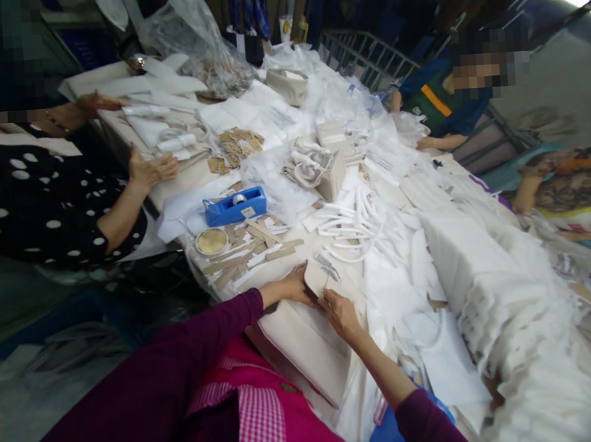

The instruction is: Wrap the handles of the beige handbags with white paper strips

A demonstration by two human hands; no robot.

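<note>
1. Bag [306, 347], cream and boxy, is right in front of the person, at the near edge of the table [266, 273], next to a pink apron [308, 423].
2. Its flap [317, 278] sticks out at 12 o'clock.
3. The left hand [297, 286] touches the flap at 9 o'clock. Some of its fingers are hidden, so I can't tell how tight they are.
4. The right hand [339, 312] is at 4 o'clock from the flap, with its fingertips pinched together on the flap's edge.
5. From the bag, paper strips [256, 240] and a blue tape holder [219, 212] are at 11 o'clock. A round yellow tin [212, 242] is near them.
6. White cords [346, 224] lie in loops at 1 o'clock.
7. A big white stack [472, 257] is at 2 o'clock.
8. Far off at 10 o'clock, a co-worker in a dotted top [48, 193] has both hands over the table.
</note>
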